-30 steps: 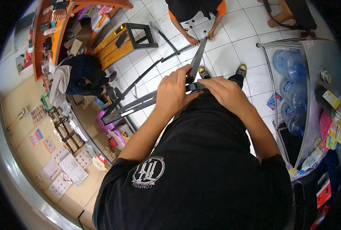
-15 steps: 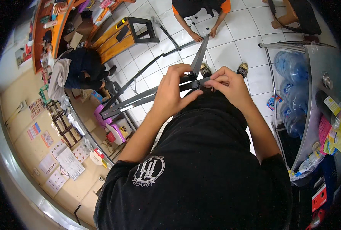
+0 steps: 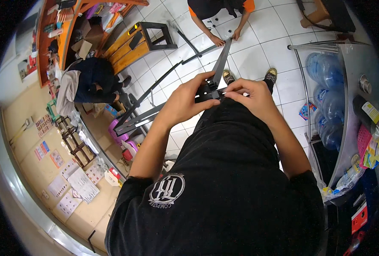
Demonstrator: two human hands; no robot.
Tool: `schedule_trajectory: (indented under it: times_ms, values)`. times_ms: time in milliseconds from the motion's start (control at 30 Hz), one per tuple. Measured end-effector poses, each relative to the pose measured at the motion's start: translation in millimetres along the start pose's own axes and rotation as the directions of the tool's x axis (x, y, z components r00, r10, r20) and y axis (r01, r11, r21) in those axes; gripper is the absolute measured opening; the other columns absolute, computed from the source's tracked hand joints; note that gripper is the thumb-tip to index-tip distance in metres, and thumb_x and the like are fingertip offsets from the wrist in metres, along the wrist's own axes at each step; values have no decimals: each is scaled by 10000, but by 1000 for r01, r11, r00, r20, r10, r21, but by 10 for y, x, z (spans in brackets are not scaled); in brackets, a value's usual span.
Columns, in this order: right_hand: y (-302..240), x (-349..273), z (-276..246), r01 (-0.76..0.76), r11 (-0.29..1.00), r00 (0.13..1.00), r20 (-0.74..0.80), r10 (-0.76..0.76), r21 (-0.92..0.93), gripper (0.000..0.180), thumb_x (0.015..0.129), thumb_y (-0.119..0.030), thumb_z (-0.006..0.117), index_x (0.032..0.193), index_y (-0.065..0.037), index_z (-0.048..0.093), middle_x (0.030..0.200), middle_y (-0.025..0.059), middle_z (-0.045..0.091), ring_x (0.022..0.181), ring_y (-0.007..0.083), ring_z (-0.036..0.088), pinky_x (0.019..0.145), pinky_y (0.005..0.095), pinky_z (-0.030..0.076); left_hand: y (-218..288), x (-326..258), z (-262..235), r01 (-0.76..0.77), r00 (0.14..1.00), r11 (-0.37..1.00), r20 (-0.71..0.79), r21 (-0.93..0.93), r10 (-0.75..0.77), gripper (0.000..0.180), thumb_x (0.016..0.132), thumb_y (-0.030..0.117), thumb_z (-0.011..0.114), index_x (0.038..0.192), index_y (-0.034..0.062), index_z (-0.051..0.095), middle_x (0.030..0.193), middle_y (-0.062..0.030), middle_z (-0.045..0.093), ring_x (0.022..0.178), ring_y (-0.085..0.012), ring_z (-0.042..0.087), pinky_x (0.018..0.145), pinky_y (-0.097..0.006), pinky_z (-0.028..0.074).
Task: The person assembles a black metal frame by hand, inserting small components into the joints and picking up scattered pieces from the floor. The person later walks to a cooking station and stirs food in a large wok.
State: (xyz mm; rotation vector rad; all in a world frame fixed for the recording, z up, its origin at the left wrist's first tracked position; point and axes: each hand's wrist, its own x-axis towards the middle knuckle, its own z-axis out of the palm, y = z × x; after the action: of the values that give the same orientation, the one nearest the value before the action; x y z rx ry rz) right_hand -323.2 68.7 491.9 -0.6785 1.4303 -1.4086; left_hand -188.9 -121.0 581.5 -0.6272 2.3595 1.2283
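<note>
My left hand (image 3: 183, 101) is wrapped round a corner of a dark grey metal frame (image 3: 124, 126), thumb along the near side and fingers over the far side. Long bars of this frame run off to the left from under that palm. At the corner sits a black joint piece (image 3: 214, 94). Close to its right, my right hand (image 3: 254, 97) pinches a small, thin, whitish piece (image 3: 224, 93) pointing at the joint; its kind is too small to make out. Another grey bar (image 3: 222, 64) slopes away from the corner to a co-worker's hands (image 3: 219, 41).
Another person (image 3: 93, 81) sits low at the left, beside a wooden bench (image 3: 129, 51) with a black frame. More dark bars (image 3: 166, 73) cross the tiled floor (image 3: 285, 59). Blue water bottles (image 3: 326, 100) stand in a rack at the right. Small black pieces lie near the co-worker.
My right fingers have come off the end of the bar and now hold the whitish piece at the joint. My left hand has shifted slightly left along the frame.
</note>
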Motion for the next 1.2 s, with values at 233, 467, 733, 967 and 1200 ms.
schedule_trajectory:
  times_ms: [233, 467, 733, 967, 1200]
  values:
    - [12, 20, 45, 145, 986, 985, -79, -152, -81, 104, 841, -6, 783, 938, 5, 749, 890, 79, 741, 835, 148, 705, 742, 264, 545, -29, 24, -54, 25, 998, 987, 69, -161, -15, 692, 879, 196, 811, 1478, 57, 493, 1027, -104, 702, 946, -166, 655, 884, -335, 514]
    - [87, 150, -68, 425, 878, 902, 16, -432, -222, 92, 846, -86, 784, 923, -47, 754, 892, 56, 742, 779, 195, 707, 696, 305, 547, -103, 34, -13, -59, 998, 988, 20, -144, 63, 675, 881, 193, 812, 1465, 47, 507, 1067, -97, 687, 936, -163, 629, 878, -327, 509]
    - [53, 262, -129, 533, 816, 846, 161, -508, -225, 148, 783, 39, 791, 921, -2, 756, 913, 105, 747, 876, 228, 730, 772, 315, 579, -214, 36, 33, -91, 996, 981, -10, -174, 91, 693, 864, 280, 814, 1439, 37, 513, 1164, -201, 703, 1104, -304, 691, 940, -385, 536]
    - [60, 302, -137, 339, 930, 933, 177, -313, -143, 134, 824, -117, 812, 922, -45, 755, 892, 80, 739, 790, 227, 716, 721, 320, 559, -155, 15, -14, -50, 998, 989, 38, -138, 56, 752, 843, 246, 836, 1476, 30, 493, 1351, -179, 639, 1188, -262, 647, 1017, -382, 503]
    - [225, 170, 97, 346, 888, 933, 8, -361, -304, 166, 797, -46, 826, 928, -4, 731, 938, 97, 751, 850, 195, 701, 765, 317, 545, -113, -33, 251, -94, 958, 932, -222, 350, 180, 880, 692, 457, 901, 1404, 79, 547, 1079, -153, 697, 929, -344, 682, 799, -413, 535]
